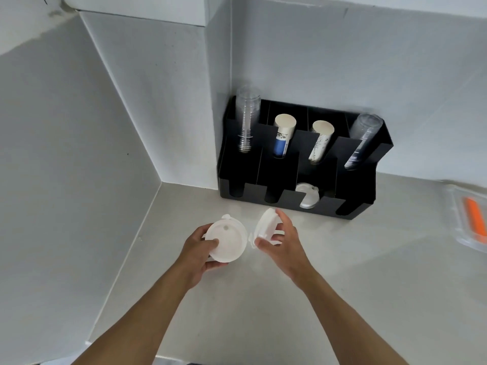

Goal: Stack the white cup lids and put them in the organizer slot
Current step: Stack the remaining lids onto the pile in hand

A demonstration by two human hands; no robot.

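Note:
My left hand grips a small stack of white cup lids, flat face toward me, above the counter. My right hand holds another white lid tilted on edge, just right of the stack and a small gap apart from it. The black organizer stands against the wall behind my hands. White lids in the organizer lie in its third front slot from the left.
The organizer's rear slots hold two clear cup stacks and two paper cup stacks. A clear container with an orange item sits at the right edge of the grey counter. Walls close in on the left and back.

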